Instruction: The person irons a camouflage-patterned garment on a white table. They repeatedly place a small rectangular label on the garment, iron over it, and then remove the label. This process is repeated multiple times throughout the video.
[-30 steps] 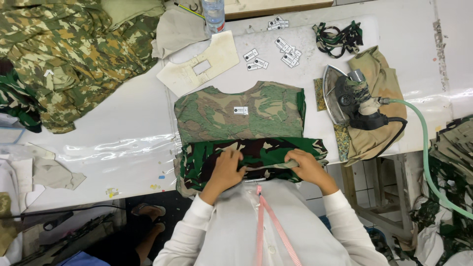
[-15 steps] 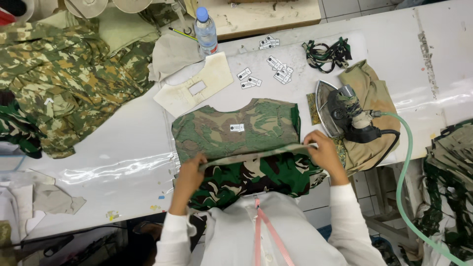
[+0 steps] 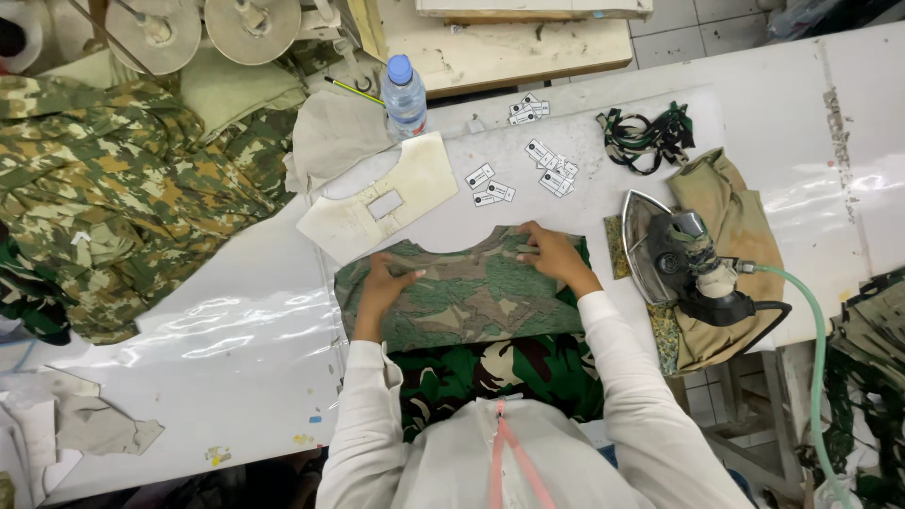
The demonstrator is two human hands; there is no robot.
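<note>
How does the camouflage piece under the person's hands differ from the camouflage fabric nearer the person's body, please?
The pale camouflage piece is faded olive and brown; the dark green camouflage fabric is deep green with black. The pale piece lies flat under the left hand and right hand; the dark fabric is untouched, partly beneath it. Both are camouflage.

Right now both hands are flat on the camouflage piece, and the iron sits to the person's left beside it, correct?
Not quite. The iron sits to the person's right of the camouflage piece, as the head view shows. The left hand and right hand do rest on the piece.
</note>
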